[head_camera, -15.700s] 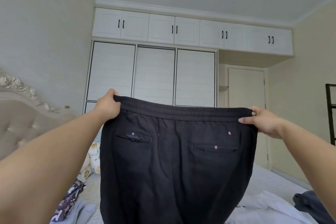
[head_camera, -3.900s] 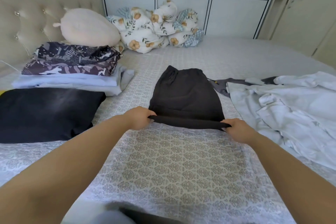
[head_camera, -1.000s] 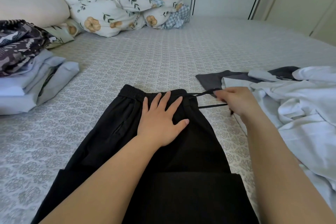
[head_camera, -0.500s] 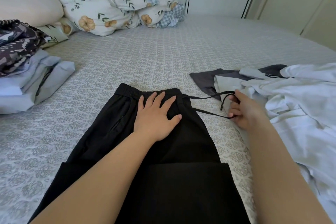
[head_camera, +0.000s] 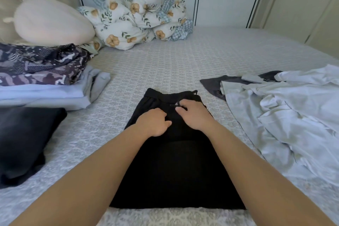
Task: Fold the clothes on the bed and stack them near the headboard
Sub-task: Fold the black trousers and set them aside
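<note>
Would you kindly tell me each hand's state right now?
Left hand: fingers curled on the black trousers.
Right hand: pinching the drawstring.

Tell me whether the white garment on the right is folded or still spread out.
Unfolded: the white garment lies rumpled and spread across the bed.

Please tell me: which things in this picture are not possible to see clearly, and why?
- Head view: the drawstring's end lies under the right hand; its grip is unclear.
- The left hand curls on the black trousers; its fingertips are hidden.
- The white garment covers most of a grey garment.
- The left frame edge cuts off the folded stack.
</note>
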